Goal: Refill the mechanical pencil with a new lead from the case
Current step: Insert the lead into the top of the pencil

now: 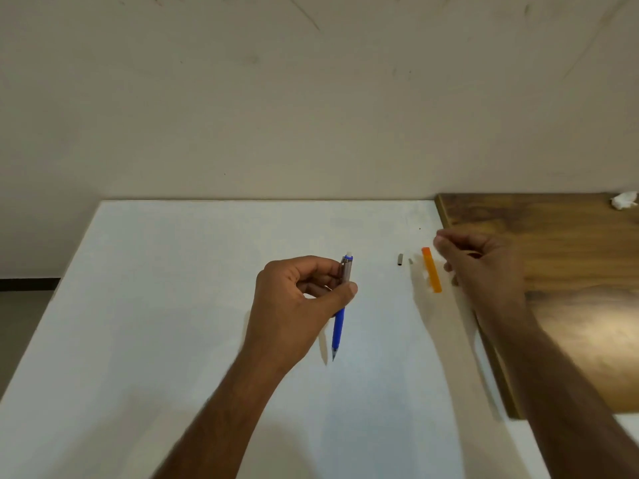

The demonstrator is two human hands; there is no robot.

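Observation:
My left hand (pixel 297 302) grips a blue mechanical pencil (pixel 339 330) above the white table, tip pointing down toward me and white eraser end up. An orange lead case (pixel 431 270) lies flat on the table to the right. Just left of it lie a small dark metal cap (pixel 400 259) and a tiny grey piece (pixel 410 261). My right hand (pixel 484 267) hovers just right of the lead case, blurred, with fingers curled and fingertips pinched together; whether a lead is between them cannot be made out.
The white table (pixel 173 305) runs to a beige wall. A brown wooden surface (pixel 570 271) adjoins it on the right, with a crumpled white tissue (pixel 624 201) at its far corner.

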